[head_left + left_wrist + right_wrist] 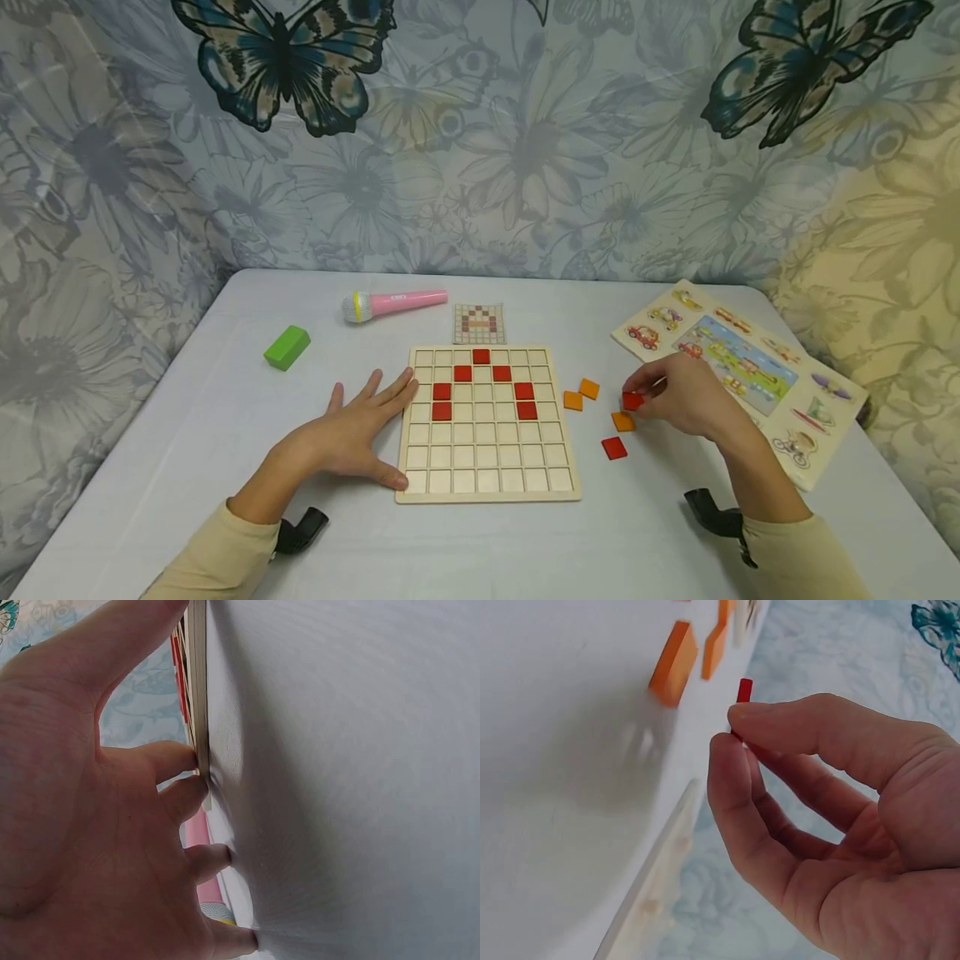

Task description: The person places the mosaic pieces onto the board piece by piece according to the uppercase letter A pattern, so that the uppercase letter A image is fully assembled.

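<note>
A pale wooden grid board (487,457) lies in the middle of the table, with several red square tiles (481,357) set in its upper cells in an arch shape. Fingers spread, my left hand (352,429) rests at the board's left side, thumb and fingertips touching its edge. Thumb and forefinger of my right hand (684,396) pinch a red tile (745,691) just above the table, right of the board. Below and left of that hand are three orange tiles (573,401) and one loose red tile (614,448).
A small pattern card (480,324) lies behind the board. Farther left are a pink toy microphone (401,303) and a green block (287,347). A picture puzzle board (813,387) lies at the right, partly behind my right hand. Patterned cloth hangs behind the table.
</note>
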{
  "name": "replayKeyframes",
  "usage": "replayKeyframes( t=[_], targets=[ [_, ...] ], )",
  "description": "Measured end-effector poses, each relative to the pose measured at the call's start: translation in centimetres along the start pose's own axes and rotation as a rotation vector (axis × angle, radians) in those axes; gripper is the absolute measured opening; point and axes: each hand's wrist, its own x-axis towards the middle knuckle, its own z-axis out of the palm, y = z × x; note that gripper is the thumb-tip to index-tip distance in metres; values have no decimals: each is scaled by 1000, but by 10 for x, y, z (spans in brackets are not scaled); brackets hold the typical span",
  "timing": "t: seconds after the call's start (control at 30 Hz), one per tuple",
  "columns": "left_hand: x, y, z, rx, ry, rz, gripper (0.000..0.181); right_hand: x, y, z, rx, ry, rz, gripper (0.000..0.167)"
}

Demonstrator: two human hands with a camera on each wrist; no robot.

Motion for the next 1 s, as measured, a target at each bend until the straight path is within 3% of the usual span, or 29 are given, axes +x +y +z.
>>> replayKeyframes(
  t=[0.43, 1.0],
  targets=[
    [0, -1, 0, 0, -4, 2, 134, 3, -33, 7, 9, -24, -68, 21],
    [0, 0, -1, 1, 0, 4, 133, 14, -66, 39, 93, -99, -195, 23]
  ],
)
